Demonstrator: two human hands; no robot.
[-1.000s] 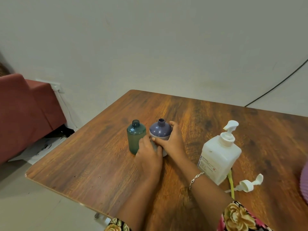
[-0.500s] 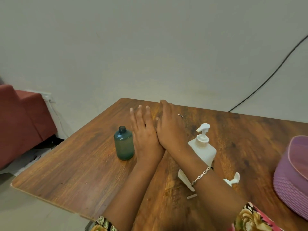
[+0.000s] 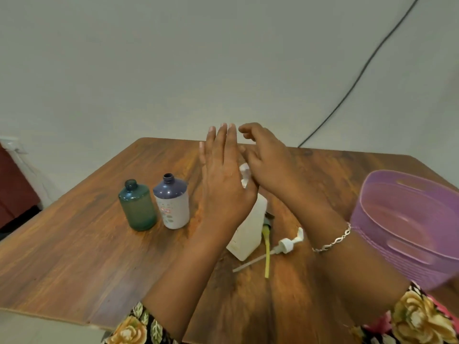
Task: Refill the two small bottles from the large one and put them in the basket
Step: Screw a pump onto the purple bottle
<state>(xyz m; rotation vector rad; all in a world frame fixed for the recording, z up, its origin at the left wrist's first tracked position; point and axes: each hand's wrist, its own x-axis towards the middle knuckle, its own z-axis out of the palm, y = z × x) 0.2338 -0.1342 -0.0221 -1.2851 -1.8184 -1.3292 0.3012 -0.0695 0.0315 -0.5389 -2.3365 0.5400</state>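
Head-worn view, facing forward and down across the table (image 3: 74, 256) toward the wall (image 3: 173, 70), left hand (image 3: 223, 187) and right hand (image 3: 269, 167) close ahead.

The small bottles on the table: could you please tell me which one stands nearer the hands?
The purple-topped bottle with the pale body, not the green bottle: it stands on the side toward the left hand, untouched.

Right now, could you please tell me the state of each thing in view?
Small green translucent bottle: upright, uncapped.
Small purple-shouldered bottle: upright, uncapped.
Large white bottle: upright, pump fitted.
Loose white pump: lying flat.
Pump with yellow tube: lying flat.
Purple plastic basket: no bottles inside.
Left hand: open.
Right hand: open.
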